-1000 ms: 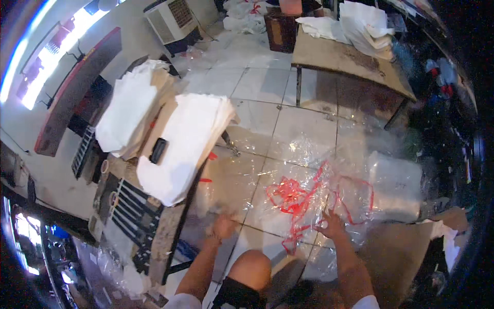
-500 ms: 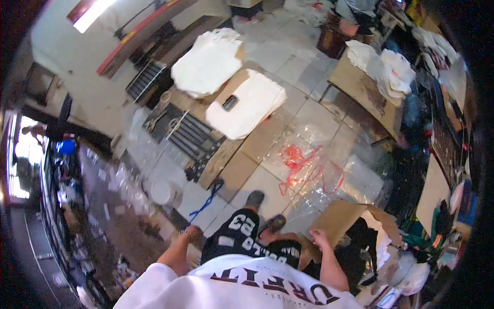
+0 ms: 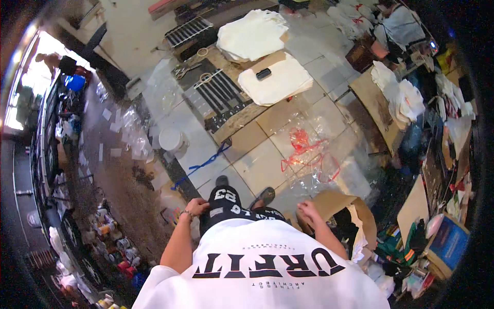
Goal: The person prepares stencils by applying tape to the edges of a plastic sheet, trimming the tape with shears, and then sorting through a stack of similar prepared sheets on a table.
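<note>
One open brown cardboard box [image 3: 366,222], near right, containing black material [image 3: 342,221]. One round white plastic bucket [image 3: 174,140], left, contents unclear. Two bare hands, fingers curled, any pinch cannot be told: left hand [image 3: 197,207] beside black shorts [image 3: 221,210], right hand [image 3: 307,210] near the box.

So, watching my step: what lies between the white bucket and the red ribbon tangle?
In the head view, a blue cord lies between them on the tiled floor.
</note>
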Demonstrator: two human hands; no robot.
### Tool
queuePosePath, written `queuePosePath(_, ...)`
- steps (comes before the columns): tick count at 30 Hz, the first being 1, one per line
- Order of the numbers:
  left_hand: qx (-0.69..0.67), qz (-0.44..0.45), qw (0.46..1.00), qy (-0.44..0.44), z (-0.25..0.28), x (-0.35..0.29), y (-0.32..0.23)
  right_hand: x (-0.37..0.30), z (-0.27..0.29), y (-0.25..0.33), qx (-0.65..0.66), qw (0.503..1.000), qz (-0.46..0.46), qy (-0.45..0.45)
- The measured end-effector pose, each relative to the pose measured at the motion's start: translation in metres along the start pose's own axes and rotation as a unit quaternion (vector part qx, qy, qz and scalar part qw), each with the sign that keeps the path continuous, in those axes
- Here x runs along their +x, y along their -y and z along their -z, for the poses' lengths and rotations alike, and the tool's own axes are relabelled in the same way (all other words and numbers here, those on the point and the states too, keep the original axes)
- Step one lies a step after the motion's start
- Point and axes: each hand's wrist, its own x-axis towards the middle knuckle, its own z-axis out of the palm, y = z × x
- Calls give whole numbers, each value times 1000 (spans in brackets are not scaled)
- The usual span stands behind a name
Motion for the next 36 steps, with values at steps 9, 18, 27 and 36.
queuePosePath(9,-232,227,946,-29,55,-52,196,-10,-74,62,-66,997,32,-15)
queuePosePath(18,-289,110,943,-120,141,-58,283,21,-184,59,-48,996,-32,66)
queuePosePath(27,-328,234,911,-84,258,-69,341,4,-296,220,-89,995,-10,37)
queuePosePath(36,-300,123,935,-142,352,32,226,65,-319,276,-73,989,-126,26)
